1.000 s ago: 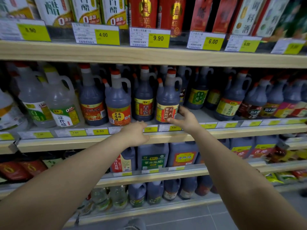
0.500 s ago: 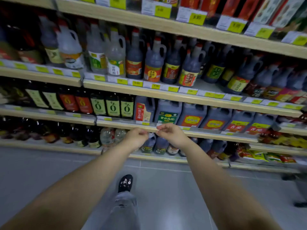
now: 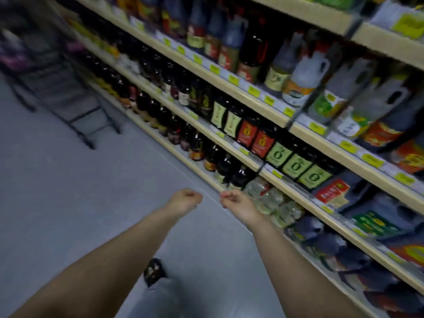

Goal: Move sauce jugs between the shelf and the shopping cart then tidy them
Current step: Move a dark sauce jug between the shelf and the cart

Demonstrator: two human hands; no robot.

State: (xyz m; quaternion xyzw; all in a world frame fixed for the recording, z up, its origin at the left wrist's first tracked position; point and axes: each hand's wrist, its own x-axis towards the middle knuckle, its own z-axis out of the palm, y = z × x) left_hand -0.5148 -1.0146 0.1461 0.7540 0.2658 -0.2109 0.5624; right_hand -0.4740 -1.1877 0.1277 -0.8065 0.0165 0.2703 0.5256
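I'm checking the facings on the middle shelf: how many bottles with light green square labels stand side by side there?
3: the green-label bottles stand in a row, right of the red-label bottles. More may sit hidden behind them.

We're looking down a dim store aisle — grey tiled floor [image 3: 57, 203] spreading across the left and lower part of our view. Wooden shelving [image 3: 259, 104] runs diagonally from the upper left to the lower right, yellow price tags [image 3: 253, 91] lining its front edges — everything blurred, the far end dark.
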